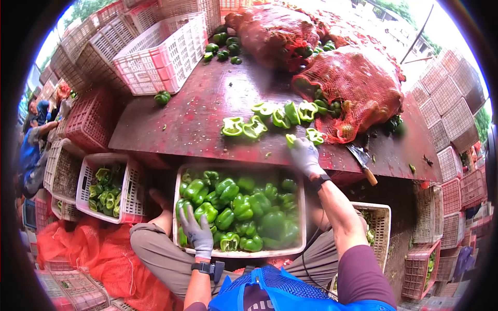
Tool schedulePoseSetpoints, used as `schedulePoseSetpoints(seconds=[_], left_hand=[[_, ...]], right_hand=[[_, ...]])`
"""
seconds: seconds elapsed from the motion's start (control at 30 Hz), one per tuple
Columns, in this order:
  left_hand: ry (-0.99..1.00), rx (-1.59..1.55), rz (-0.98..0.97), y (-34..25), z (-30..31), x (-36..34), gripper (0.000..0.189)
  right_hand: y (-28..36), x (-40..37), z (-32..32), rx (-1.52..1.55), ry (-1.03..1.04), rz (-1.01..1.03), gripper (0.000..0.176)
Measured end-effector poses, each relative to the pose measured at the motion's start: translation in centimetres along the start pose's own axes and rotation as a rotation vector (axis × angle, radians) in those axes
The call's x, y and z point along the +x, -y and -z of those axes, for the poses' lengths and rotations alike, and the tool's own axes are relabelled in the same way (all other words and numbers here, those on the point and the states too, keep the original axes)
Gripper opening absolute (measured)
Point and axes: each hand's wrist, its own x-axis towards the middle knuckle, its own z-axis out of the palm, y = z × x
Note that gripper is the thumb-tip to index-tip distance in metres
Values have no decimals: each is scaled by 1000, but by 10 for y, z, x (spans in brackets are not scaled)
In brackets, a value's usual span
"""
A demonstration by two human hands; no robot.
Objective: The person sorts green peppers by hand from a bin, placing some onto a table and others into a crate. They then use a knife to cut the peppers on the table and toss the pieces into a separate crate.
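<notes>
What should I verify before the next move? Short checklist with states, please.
1. Both hands gloved: ok, left hand and right hand.
2. Knife apart from both hands: ok.
3. Knife wholly on the table: not ok, its handle juts past the edge.
4. Right hand's grip on the pepper piece: cannot tell, fingers hide the contact.
5. Left hand free of the peppers: not ok, fingers against one in the crate.

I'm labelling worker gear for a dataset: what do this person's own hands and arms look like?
The left hand and right hand wear light grey gloves. A dark strap with a boxy dark device circles the left wrist, a dark band the right. A plum sleeve covers the right upper arm; a thin dark cable hangs nearby.
</notes>
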Motion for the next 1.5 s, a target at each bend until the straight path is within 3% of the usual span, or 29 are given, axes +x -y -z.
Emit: schedulePoseSetpoints(seconds=[0.07, 0.13, 0.2, 0.33, 0.43, 0.47, 0.57, 0.73, 0.8, 0.87, 0.93, 1.0, 1.07, 1.13, 1.2, 1.3, 1.4, 1.5], left_hand=[[-65, -84, 50, 9, -6, -3, 53], [-114, -206, 79, 19, -4, 2, 43], [-148, -298, 244, 24, 3, 4, 41], [-285, -814, 550, 38, 27, 12, 46], [-335, -909, 798, 23, 72, 30, 57], [-336, -915, 783, 37, 76, 30, 57], [-307, -859, 809, 58, 76, 39, 51], [-140, -447, 469, 76, 20, 33, 49], [157, 232, 384, 67, 13, 27, 50], [41, 325, 326, 65, -7, 16, 49], [-69, 339, 254, 90, -33, 5, 50], [-6, 299, 289, 63, -24, 9, 53], [-54, 388, 312, 57, -27, 10, 54], [-43, 463, 302, 54, -26, 10, 56], [-39, 525, 279, 55, -28, 8, 58], [51, 688, 323, 43, -34, 14, 68], [54, 757, 397, 37, -49, 25, 75], [77, 719, 437, 33, -49, 29, 79]], right_hand=[[21, -20, 4, 213, 49, 0, 31], [71, -56, 33, 851, 408, -145, 34], [112, -91, 25, 1148, 750, -120, 36], [201, -156, -31, 1299, 1065, -176, 31], [261, -171, -63, 1345, 1176, -116, 24], [276, -171, -79, 1316, 1211, -139, 25], [312, -162, -73, 1156, 1059, -70, 31], [315, -161, -100, 833, 900, 99, 39], [297, -172, -100, 812, 828, 159, 38], [280, -176, -97, 773, 812, 297, 31], [266, -171, -74, 603, 843, 298, 39], [238, -164, -68, 590, 662, 464, 35], [215, -142, -28, 584, 711, 519, 34], [191, -120, -5, 488, 639, 508, 31], [159, -100, 14, 529, 401, 544, 24], [106, -76, 12, 374, 171, 430, 26], [61, -48, 27, 163, 75, 276, 25], [19, -10, 36, 171, 72, 85, 29]])
